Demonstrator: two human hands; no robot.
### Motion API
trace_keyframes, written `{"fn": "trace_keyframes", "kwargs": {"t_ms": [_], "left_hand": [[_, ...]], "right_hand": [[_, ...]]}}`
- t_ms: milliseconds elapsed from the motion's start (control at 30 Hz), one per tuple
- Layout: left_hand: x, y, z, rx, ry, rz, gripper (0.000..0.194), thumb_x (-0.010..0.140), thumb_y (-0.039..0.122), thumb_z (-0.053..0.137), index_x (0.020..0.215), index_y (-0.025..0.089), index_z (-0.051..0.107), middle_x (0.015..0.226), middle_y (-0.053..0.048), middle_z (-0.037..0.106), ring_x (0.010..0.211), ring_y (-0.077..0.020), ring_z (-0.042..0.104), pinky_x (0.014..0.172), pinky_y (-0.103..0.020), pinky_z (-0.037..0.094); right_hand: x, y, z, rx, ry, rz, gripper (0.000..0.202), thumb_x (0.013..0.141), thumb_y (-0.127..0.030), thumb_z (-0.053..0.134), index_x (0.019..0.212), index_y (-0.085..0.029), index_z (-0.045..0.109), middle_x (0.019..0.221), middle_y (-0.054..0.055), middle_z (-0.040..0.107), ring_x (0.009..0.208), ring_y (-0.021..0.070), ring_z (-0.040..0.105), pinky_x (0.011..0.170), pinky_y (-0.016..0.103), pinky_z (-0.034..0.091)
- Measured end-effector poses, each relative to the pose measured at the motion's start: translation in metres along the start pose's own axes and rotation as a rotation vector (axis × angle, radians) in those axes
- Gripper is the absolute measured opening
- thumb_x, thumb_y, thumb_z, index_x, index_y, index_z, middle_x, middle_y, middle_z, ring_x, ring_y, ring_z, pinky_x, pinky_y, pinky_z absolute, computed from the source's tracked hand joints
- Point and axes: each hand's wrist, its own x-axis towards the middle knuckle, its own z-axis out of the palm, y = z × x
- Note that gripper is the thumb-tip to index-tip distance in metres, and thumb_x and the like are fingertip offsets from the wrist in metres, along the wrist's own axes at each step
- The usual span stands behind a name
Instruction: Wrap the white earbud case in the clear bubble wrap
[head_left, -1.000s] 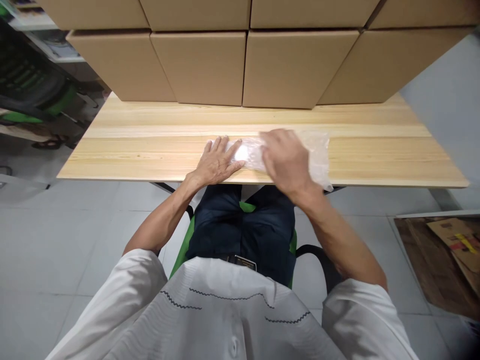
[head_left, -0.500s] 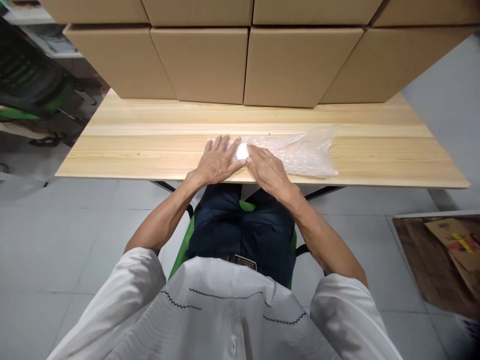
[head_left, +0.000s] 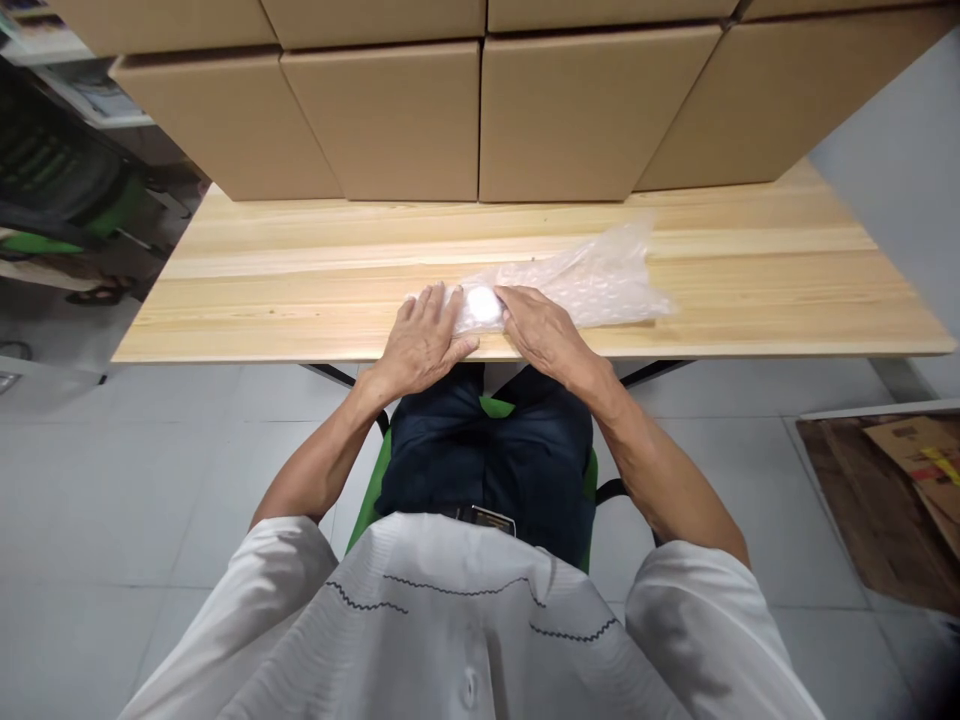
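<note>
A clear sheet of bubble wrap (head_left: 600, 275) lies along the front of the wooden table, its loose end spread to the right. Under or within its left part sits a small round white object (head_left: 482, 304), bright with glare; its kind does not show. My left hand (head_left: 424, 340) rests flat on the wrap's left end, fingers stretched and thumb apart. On the other side, my right hand (head_left: 547, 335) has its fingers together and bent over the wrap, fingertips and thumb at the right edge of the round object.
Stacked cardboard boxes (head_left: 555, 120) line the back of the wooden table (head_left: 300, 280). A dark chair (head_left: 67, 170) stands at the far left, where part of another person's foot (head_left: 97, 290) shows. Flattened cardboard (head_left: 915, 460) lies at the lower right.
My left hand has drawn slightly left and its thumb has come away from the round object, which shows more fully. The wrap's loose end has shifted up a little.
</note>
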Motion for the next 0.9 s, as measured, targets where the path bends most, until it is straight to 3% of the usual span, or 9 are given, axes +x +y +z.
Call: {"fn": "trace_keyframes", "kwargs": {"t_ms": [133,333,433,533,700,900], "left_hand": [[-0.01,0.0,0.003,0.022,0.039,0.012,0.108,0.117,0.087,0.038,0.192,0.009,0.029,0.196,-0.035,0.029,0.185,-0.0526,0.032,0.147,-0.072,0.026],[-0.026,-0.005,0.01,0.023,0.118,0.097,0.115,0.112,0.092,0.048,0.191,0.009,0.031,0.193,-0.035,0.036,0.183,-0.0527,0.036,0.144,-0.07,0.033],[-0.036,-0.006,0.014,0.015,0.159,0.132,0.105,0.115,0.083,0.051,0.186,0.007,0.038,0.189,-0.036,0.044,0.18,-0.0506,0.042,0.142,-0.068,0.037],[-0.043,-0.005,0.016,-0.008,0.21,0.134,0.082,0.119,0.067,0.053,0.177,0.009,0.05,0.184,-0.034,0.053,0.175,-0.0483,0.05,0.135,-0.067,0.044],[-0.046,-0.006,0.017,-0.064,0.255,0.15,0.055,0.119,0.053,0.052,0.156,0.016,0.07,0.173,-0.029,0.068,0.167,-0.0447,0.062,0.121,-0.063,0.054],[-0.045,-0.005,0.018,-0.101,0.253,0.106,0.052,0.117,0.057,0.054,0.148,0.023,0.077,0.173,-0.024,0.07,0.165,-0.0446,0.064,0.12,-0.065,0.053]], "right_hand": [[-0.003,0.005,-0.004,0.031,-0.005,-0.023,0.059,0.119,-0.031,0.036,0.17,-0.012,0.06,0.165,0.026,0.074,0.157,0.0395,0.068,0.135,0.065,0.054],[-0.006,0.008,-0.011,0.068,-0.078,-0.009,0.08,0.121,-0.067,0.047,0.179,-0.011,0.052,0.18,0.029,0.061,0.167,0.0454,0.059,0.138,0.073,0.051],[-0.009,0.01,-0.016,0.065,-0.107,-0.053,0.092,0.117,-0.081,0.049,0.18,-0.014,0.052,0.182,0.027,0.059,0.17,0.0472,0.056,0.141,0.074,0.046],[-0.011,0.014,-0.021,0.059,-0.121,-0.089,0.098,0.115,-0.088,0.045,0.179,-0.015,0.053,0.181,0.027,0.06,0.169,0.0478,0.057,0.142,0.073,0.046],[-0.015,0.016,-0.022,0.026,-0.126,-0.154,0.098,0.115,-0.088,0.046,0.18,-0.014,0.052,0.182,0.028,0.059,0.17,0.0468,0.057,0.142,0.073,0.046],[-0.014,-0.008,-0.017,-0.051,-0.091,-0.219,0.075,0.118,-0.062,0.064,0.178,-0.019,0.055,0.193,0.025,0.044,0.181,0.0464,0.042,0.145,0.079,0.04]]}}
